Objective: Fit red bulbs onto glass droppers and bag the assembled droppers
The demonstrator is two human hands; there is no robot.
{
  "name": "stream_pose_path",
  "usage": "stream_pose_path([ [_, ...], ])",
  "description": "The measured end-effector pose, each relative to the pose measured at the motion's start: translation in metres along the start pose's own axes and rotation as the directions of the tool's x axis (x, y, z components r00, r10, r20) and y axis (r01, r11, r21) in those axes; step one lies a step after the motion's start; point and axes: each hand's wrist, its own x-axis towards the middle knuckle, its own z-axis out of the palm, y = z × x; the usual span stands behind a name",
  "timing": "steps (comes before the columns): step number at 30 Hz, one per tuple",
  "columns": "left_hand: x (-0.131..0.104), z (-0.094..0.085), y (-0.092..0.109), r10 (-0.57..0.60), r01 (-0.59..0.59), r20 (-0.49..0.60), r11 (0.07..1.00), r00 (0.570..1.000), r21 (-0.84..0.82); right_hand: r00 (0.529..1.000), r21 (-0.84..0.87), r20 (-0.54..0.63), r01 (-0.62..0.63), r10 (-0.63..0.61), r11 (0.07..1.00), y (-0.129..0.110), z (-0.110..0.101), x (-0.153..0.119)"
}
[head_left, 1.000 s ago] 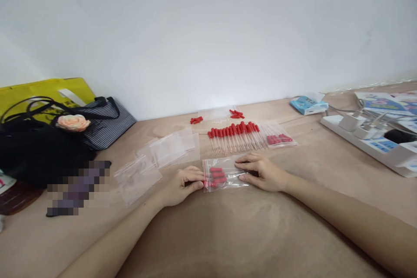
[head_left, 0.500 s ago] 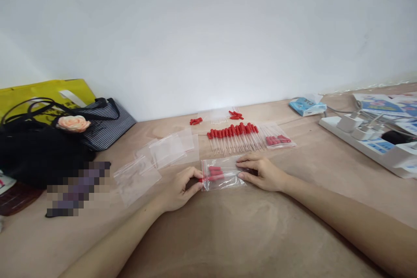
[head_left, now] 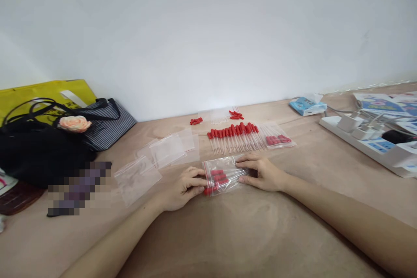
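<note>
A clear zip bag [head_left: 213,165] lies between my hands, with several red-capped droppers [head_left: 220,178] inside, their caps toward the left. My left hand [head_left: 187,189] pinches the bag's left, zip-edge side near the lowest red cap. My right hand [head_left: 260,173] has its thumb and fingers closed on the bag's right end, around the thin clear tubes. Beyond the bag stretches a row of red-topped droppers [head_left: 233,132]. To its right rests a filled zip bag [head_left: 278,135]. Flat zip bags [head_left: 167,150] overlap at the left.
Small piles of red caps [head_left: 196,121] [head_left: 236,115] lie near the wall. A blue tissue pack [head_left: 308,105] and a white power strip [head_left: 368,143] with plugs are at the right. A striped bag [head_left: 109,126], a yellow bag [head_left: 78,89] and black cloth [head_left: 35,152] are at the left.
The bag between my hands has tilted, its left end shifting slightly nearer to me. The red caps inside are more spread out. My left hand has moved slightly to the right.
</note>
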Motion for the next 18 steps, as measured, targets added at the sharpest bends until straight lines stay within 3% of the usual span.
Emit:
stream_pose_path([
  [8, -0.003, 0.004, -0.009, -0.109, 0.111, -0.089, 0.994, 0.990, 0.009, 0.999, -0.027, -0.035, -0.016, 0.015, 1.000, 0.000, 0.002, 0.000],
  [13, -0.002, 0.006, -0.009, -0.137, 0.128, -0.126, 0.989, 0.983, -0.074, 1.000, -0.043, -0.008, 0.019, -0.019, 0.999, 0.002, -0.002, 0.000],
  [18, 0.001, 0.009, -0.012, -0.075, 0.076, -0.132, 0.997, 0.988, 0.007, 0.994, -0.059, 0.071, 0.085, -0.080, 0.995, 0.006, -0.017, -0.002],
])
